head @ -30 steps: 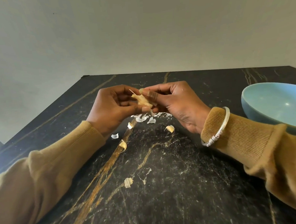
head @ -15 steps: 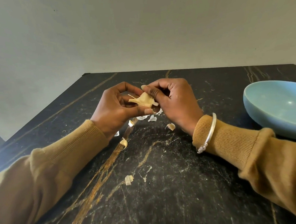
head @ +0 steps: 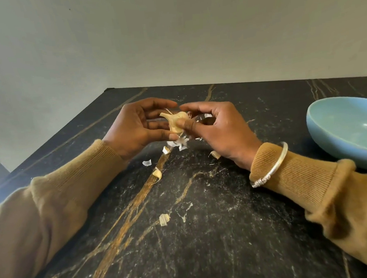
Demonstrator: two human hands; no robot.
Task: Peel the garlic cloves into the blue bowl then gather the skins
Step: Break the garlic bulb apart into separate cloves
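One garlic clove (head: 174,120), pinched by left hand (head: 132,130) and right hand (head: 220,129), skins (head: 181,143) beneath, blue bowl (head: 328,138)

Skins (head: 179,143) lie on the table (head: 227,233), bowl (head: 329,147) to their right.

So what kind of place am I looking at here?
Probably a home kitchen or dining spot, though little of the room shows. A dark marble-look table stands before a plain wall, with a blue bowl on it. The left hand and right hand hold garlic over loose skins.
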